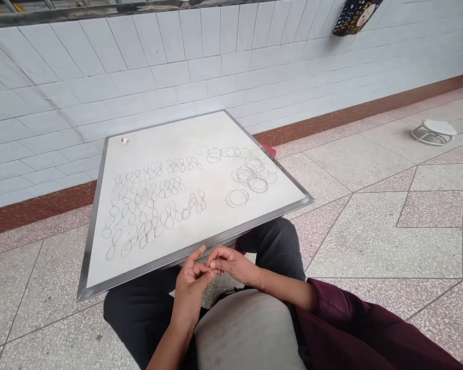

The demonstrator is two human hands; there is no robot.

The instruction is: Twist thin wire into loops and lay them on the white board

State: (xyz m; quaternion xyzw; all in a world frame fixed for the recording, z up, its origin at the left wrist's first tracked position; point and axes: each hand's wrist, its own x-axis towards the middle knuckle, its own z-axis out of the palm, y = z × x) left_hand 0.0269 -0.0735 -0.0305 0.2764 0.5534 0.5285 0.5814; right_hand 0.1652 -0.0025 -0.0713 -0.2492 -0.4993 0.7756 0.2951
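Observation:
My left hand (193, 285) and my right hand (233, 264) meet just off the near edge of the white table, above my lap. Both are closed, thumbs against fingertips, in a pinch. What they hold is too small and hidden to make out; a thin dark line shows near the right fingertips. A tan bandage (202, 250) wraps one left fingertip. On the table, thin wire-like rings (237, 198) lie loose and overlapping at the right. Rows of thin loops shaped like figure eights (146, 234) cover the left and middle.
The white table (216, 221) has a grey metal rim and stands by a white tiled wall (170, 77). A small red-and-white object (124, 141) lies at its far left corner. A low stool (434, 132) stands on the floor at right. A dark patterned bag (357, 18) hangs on the wall.

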